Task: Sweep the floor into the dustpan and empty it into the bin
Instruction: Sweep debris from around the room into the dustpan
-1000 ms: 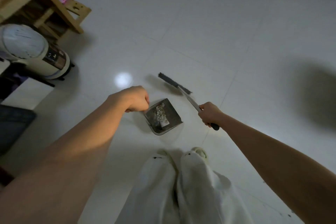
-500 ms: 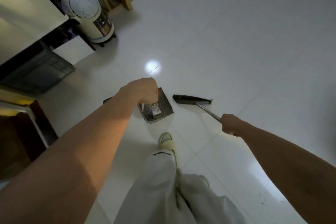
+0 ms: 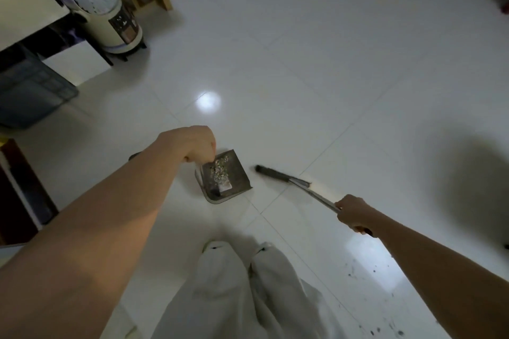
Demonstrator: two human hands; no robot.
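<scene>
While both arms reach forward and down, the left hand (image 3: 192, 143) fists the handle of the dustpan (image 3: 224, 177), holding debris (image 3: 219, 169) over the floor (image 3: 330, 77); the right hand (image 3: 354, 212) grips the broom (image 3: 289, 180), beside the pan.

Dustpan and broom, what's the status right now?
Left hand grips loaded dustpan. Right hand grips broom. Specks remain on floor.

One dustpan (image 3: 224, 177), one broom (image 3: 286, 180), one bin (image 3: 102, 8)

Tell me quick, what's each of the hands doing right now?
Left hand: closed, holding the dustpan handle.
Right hand: closed, holding the broom handle.
</scene>
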